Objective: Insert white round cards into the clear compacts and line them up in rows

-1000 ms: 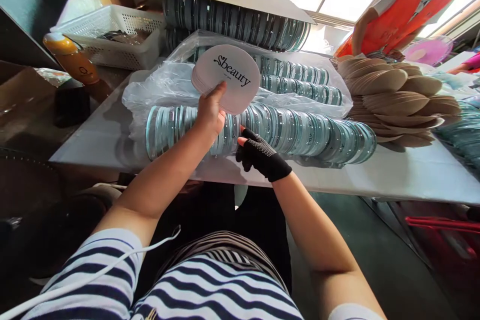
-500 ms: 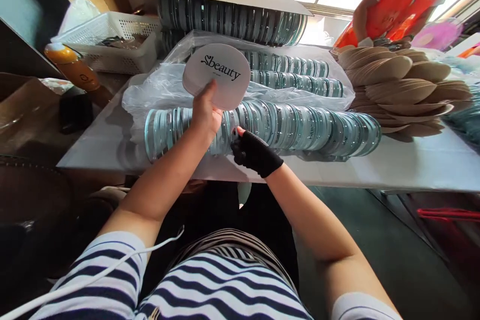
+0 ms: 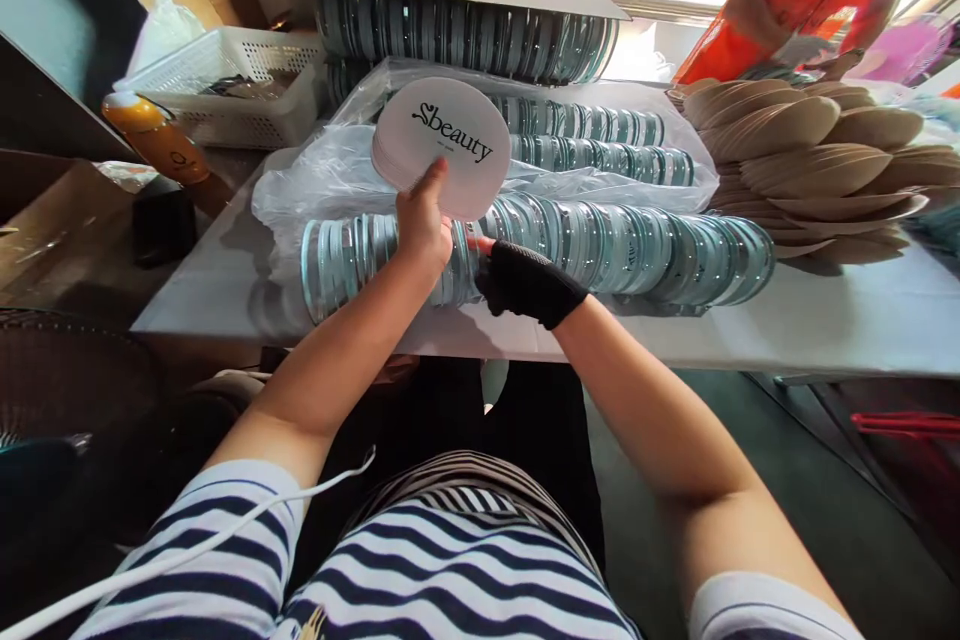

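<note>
White round cards (image 3: 442, 145) printed "beauty"; left hand (image 3: 424, 230) grasps them.

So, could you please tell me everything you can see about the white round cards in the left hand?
The round cards form a thin stack of white discs, apparently card, the top one printed "beauty" in black script. The left hand pinches the lower edge, thumb on the face, holding the stack tilted above the row of round mirrors on the table.

Navy-and-white striped short sleeves, the left hand (image 3: 422, 232) bare — the right hand (image 3: 529, 282) in a black fingerless glove.
</note>
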